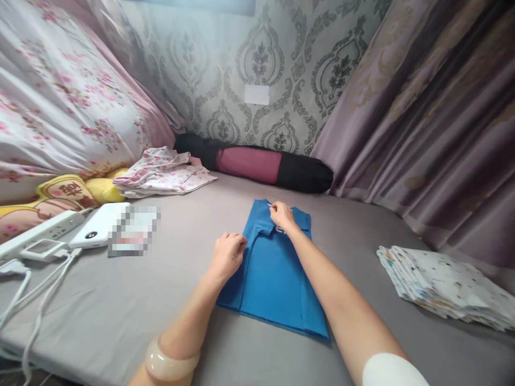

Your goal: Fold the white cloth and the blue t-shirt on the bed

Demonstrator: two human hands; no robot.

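Observation:
A blue T-shirt (pixel 273 289) lies on the bed with its sides and sleeves folded inward, its collar toward the wall and its hem toward me. My left hand (pixel 230 254) is closed at the shirt's left edge, with the fingertips pinched on the cloth. At the collar, my right hand (pixel 282 215) pinches the fabric between thumb and fingers. Part of a white print on the chest shows beneath my right wrist. A pale bangle (pixel 171 364) circles my left forearm.
Folded patterned cloths (pixel 446 284) are stacked at right. Pink-and-white clothes (pixel 164 171) lie at back left near a yellow cushion (pixel 72 193). A power strip (pixel 44 233), white power bank (pixel 100 225) and cables occupy the left. A black-and-maroon roll bag (pixel 249 163) rests against the wall.

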